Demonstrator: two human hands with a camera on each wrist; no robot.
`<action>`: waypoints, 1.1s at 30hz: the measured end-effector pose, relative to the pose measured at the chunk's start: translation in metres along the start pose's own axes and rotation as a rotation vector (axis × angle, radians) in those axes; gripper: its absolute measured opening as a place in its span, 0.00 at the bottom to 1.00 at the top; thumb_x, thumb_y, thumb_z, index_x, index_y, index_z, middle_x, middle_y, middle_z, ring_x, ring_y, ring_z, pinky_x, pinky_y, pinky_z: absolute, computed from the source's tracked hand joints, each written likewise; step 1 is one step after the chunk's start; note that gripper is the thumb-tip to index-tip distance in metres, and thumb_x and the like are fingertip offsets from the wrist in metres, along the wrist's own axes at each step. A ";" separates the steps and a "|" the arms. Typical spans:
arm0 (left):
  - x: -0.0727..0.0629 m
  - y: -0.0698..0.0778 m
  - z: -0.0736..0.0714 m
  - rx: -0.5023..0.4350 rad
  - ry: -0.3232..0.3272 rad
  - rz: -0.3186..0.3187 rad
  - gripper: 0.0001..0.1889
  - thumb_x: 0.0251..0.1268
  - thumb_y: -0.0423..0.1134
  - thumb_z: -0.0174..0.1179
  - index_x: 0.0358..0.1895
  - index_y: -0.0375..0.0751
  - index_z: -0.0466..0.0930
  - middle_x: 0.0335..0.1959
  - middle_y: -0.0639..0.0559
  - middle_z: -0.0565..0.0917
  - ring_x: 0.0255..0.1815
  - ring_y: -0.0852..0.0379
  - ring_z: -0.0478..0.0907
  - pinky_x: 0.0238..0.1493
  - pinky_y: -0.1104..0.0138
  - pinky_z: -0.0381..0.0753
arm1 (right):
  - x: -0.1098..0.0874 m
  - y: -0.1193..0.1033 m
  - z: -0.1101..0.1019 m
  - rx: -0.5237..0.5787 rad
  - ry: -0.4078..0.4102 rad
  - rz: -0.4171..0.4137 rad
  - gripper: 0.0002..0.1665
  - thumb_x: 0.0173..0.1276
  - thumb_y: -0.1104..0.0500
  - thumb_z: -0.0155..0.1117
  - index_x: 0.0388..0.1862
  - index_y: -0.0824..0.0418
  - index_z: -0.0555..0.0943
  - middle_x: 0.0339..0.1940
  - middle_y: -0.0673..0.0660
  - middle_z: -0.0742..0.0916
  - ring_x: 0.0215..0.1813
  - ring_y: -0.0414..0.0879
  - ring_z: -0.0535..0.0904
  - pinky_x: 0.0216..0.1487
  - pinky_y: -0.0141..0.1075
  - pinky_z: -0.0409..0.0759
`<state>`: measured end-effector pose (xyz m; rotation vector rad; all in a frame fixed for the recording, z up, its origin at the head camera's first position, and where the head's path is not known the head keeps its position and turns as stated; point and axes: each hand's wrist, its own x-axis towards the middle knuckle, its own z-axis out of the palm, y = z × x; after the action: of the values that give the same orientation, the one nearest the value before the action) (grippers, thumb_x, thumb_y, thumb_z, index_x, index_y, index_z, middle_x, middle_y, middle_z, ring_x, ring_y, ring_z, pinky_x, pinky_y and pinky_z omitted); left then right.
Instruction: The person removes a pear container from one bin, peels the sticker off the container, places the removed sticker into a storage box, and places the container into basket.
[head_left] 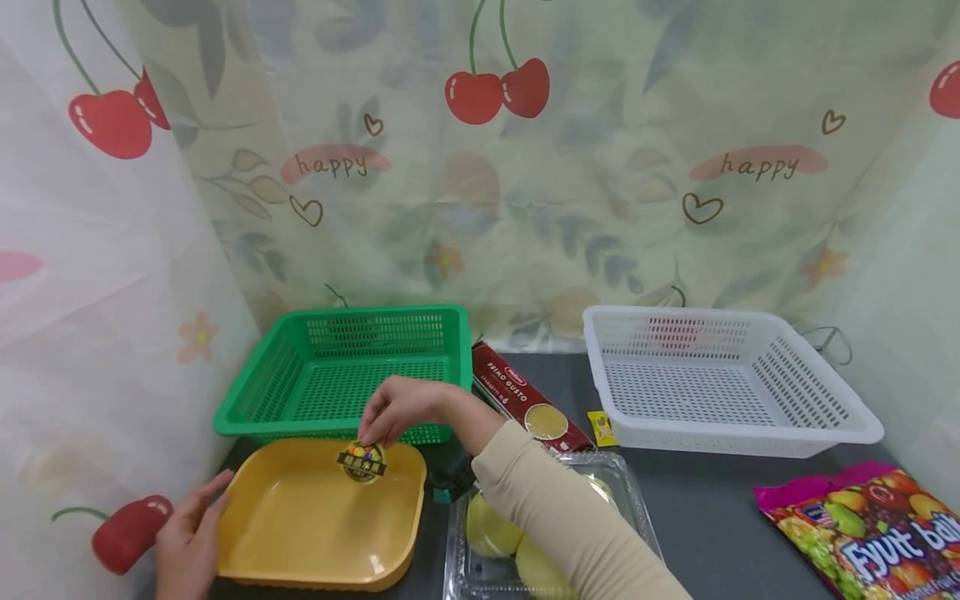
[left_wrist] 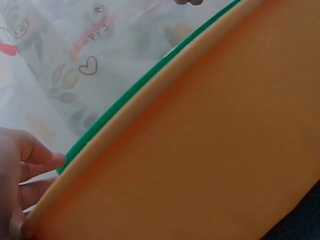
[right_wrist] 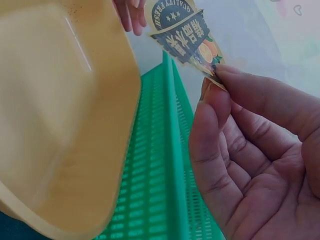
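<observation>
Thumb and fingertips of my right hand [head_left: 392,408] pinch a round black-and-gold fruit sticker [head_left: 362,463] by its edge, over the back right of the yellow basin [head_left: 315,525]. Up close in the right wrist view, the sticker [right_wrist: 182,35] shows pictured oranges and pale lettering, and is bent. My left hand [head_left: 187,537] is at the left side of the basin, its fingers fairly straight. In the left wrist view the left hand [left_wrist: 25,175] lies along the basin's rim [left_wrist: 125,112]; whether it presses on it is hard to tell.
Behind the basin stands a green basket [head_left: 375,367]. A red spaghetti box [head_left: 525,396] and a small yellow packet [head_left: 601,428] lie near a white basket [head_left: 720,392]. A clear plastic tray [head_left: 645,517] holds yellow-green fruit [head_left: 491,529], partly under my right arm. A candy bag [head_left: 870,525] lies at right.
</observation>
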<state>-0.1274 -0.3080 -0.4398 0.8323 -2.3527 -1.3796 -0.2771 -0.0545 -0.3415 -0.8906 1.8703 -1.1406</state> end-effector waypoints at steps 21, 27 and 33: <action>0.001 -0.008 0.010 -0.031 0.057 0.078 0.20 0.73 0.39 0.40 0.63 0.40 0.71 0.63 0.42 0.73 0.60 0.69 0.68 0.41 0.93 0.62 | 0.013 0.005 0.019 -0.001 -0.012 0.015 0.08 0.62 0.68 0.62 0.39 0.70 0.82 0.32 0.54 0.86 0.30 0.41 0.79 0.41 0.36 0.83; 0.001 -0.009 0.010 -0.045 0.053 0.087 0.20 0.73 0.40 0.42 0.62 0.41 0.72 0.62 0.46 0.74 0.57 0.76 0.67 0.43 0.93 0.63 | 0.019 0.007 0.026 -0.010 -0.026 0.006 0.07 0.62 0.67 0.62 0.37 0.69 0.83 0.27 0.52 0.85 0.27 0.40 0.78 0.39 0.35 0.83; 0.001 -0.009 0.011 -0.064 0.061 0.102 0.19 0.72 0.39 0.43 0.61 0.39 0.73 0.62 0.45 0.75 0.54 0.79 0.67 0.43 0.93 0.63 | 0.022 0.007 0.034 -0.014 -0.031 0.004 0.06 0.61 0.65 0.63 0.35 0.68 0.83 0.24 0.50 0.84 0.26 0.40 0.77 0.42 0.41 0.83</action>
<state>-0.1310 -0.3047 -0.4534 0.7155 -2.2591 -1.3611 -0.2591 -0.0840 -0.3646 -0.9072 1.8563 -1.1061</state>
